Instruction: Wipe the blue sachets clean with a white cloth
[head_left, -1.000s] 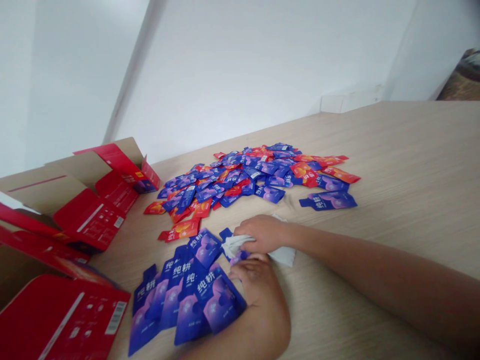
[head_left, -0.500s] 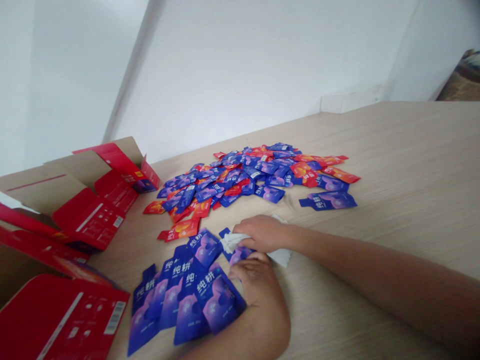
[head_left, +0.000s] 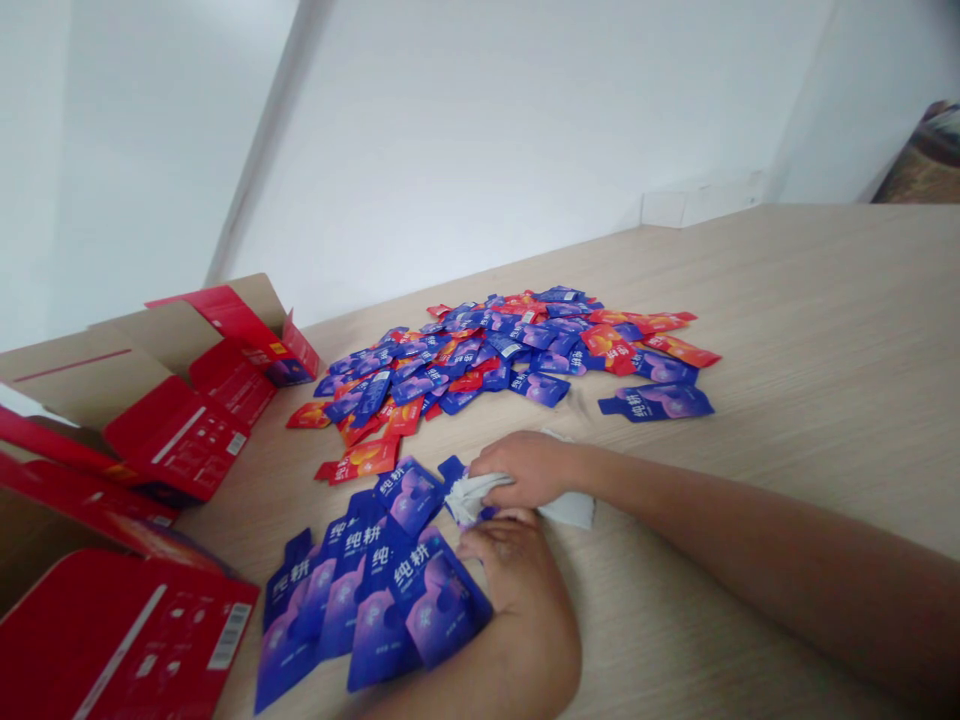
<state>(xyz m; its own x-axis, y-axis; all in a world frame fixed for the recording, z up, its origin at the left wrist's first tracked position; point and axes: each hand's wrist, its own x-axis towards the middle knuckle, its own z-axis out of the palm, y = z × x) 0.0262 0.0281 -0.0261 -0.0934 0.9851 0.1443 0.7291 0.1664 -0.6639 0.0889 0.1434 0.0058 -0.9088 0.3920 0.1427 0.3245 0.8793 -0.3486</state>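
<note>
My right hand (head_left: pixel 529 467) is closed around a crumpled white cloth (head_left: pixel 480 492) and presses it onto a blue sachet lying under it. My left hand (head_left: pixel 510 560) rests just below, fingers curled on the edge of that same sachet; the sachet is mostly hidden. To the left of both hands lies a fanned row of blue sachets (head_left: pixel 367 590) with white characters. Farther back, a big mixed pile of blue and red sachets (head_left: pixel 502 355) spreads over the wooden table (head_left: pixel 787 330).
Open red cardboard boxes (head_left: pixel 180 400) stand at the left, with a red flap (head_left: pixel 127 640) at the near left corner. A single blue sachet (head_left: pixel 660 402) lies apart at the pile's right. A white wall runs behind the table.
My right hand has shifted the white cloth slightly back and forth over the sachet. My left hand and the sachets have stayed where they were.
</note>
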